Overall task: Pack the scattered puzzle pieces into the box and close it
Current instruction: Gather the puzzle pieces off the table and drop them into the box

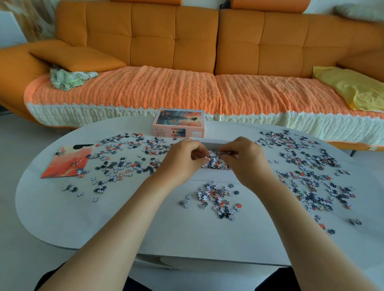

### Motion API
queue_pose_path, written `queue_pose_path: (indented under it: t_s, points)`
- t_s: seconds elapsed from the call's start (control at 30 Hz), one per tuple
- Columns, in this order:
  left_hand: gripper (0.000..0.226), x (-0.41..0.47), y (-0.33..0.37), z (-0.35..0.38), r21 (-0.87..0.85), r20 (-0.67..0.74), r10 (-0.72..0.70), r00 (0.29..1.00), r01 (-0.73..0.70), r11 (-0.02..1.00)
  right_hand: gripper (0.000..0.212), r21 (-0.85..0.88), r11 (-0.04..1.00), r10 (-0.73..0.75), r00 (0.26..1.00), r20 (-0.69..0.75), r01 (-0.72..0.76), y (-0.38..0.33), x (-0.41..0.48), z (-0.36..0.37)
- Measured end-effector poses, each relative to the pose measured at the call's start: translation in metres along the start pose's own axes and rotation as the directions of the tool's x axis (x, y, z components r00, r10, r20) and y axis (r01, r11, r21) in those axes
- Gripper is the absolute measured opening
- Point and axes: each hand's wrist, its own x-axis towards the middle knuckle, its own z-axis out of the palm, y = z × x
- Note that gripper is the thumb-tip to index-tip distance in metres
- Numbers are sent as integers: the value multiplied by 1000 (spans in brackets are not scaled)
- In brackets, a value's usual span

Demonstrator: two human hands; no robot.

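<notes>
A white open box (214,176) sits at the middle of the white table, with a heap of puzzle pieces (215,162) inside it. My left hand (184,158) and my right hand (244,157) are both over the box, fingers curled round small clusters of pieces. The pink box lid (178,123) with the picture stands behind the box. Loose pieces lie in a wide patch on the left (125,158), a wide patch on the right (310,171), and a small cluster in front of the box (217,199).
A printed picture sheet (68,160) lies at the table's left with a few pieces on it. An orange sofa (190,47) with a knitted cover stands behind the table. The table's near edge (152,251) runs just above my knees.
</notes>
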Motion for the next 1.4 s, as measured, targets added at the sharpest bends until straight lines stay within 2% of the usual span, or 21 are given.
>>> queue_pose_path:
  t_s: [0.07,0.2,0.3,0.37,0.4,0.47,0.53,0.6,0.67,0.77,0.87,0.93,1.03,1.13,1.2,1.27,1.4]
  points:
    - [14,9,-3,6,25,-14,20,1000,-20,999,16,-10,1000,-28,999,-28,28,5,5,6]
    - [16,17,-18,14,221,57,119,991,-129,967,25,-96,995,-16,980,197,36,15,7,16]
    - [20,15,-21,11,392,125,217,968,-249,885,24,-130,989,-40,984,175,64,20,5,15]
    - [28,10,-21,9,441,228,186,956,-272,855,22,-146,984,-73,980,183,100,19,0,13]
    - [30,8,-22,10,450,265,169,949,-277,849,24,-156,983,-63,971,233,101,19,-2,13]
    - [32,3,-23,10,434,289,170,942,-287,854,33,-223,971,-5,937,350,88,18,-4,15]
    - [34,0,-24,9,406,271,194,943,-294,865,42,-272,959,24,928,372,84,20,-5,18]
    - [34,-2,-26,6,382,223,221,949,-294,876,36,-248,964,-4,941,338,93,20,-6,16]
    - [26,-7,-26,2,354,145,270,952,-305,884,24,-155,980,-84,964,252,126,18,-10,9]
    - [11,-19,-16,-3,296,47,318,947,-318,901,27,-90,979,-169,978,123,181,11,-17,-4]
    - [4,-33,-7,-2,233,118,259,959,-280,931,35,-71,986,-135,976,170,149,5,-29,-16]
    - [15,-42,-5,4,232,214,200,956,-249,940,37,-115,987,-76,960,268,110,6,-39,-19]
    - [46,-51,-2,15,290,348,115,931,-223,931,40,-201,973,-32,925,380,116,13,-51,-15]
    - [79,-58,1,29,324,435,99,895,-258,910,47,-269,954,4,893,451,132,17,-59,-10]
    - [92,-63,2,39,307,463,66,884,-230,924,45,-268,954,5,883,470,137,16,-63,-11]
    - [89,-66,3,46,282,437,68,897,-208,936,42,-230,968,15,895,446,98,16,-66,-15]
    - [63,-62,6,50,213,334,116,935,-195,957,39,-104,993,101,902,419,-63,16,-69,-29]
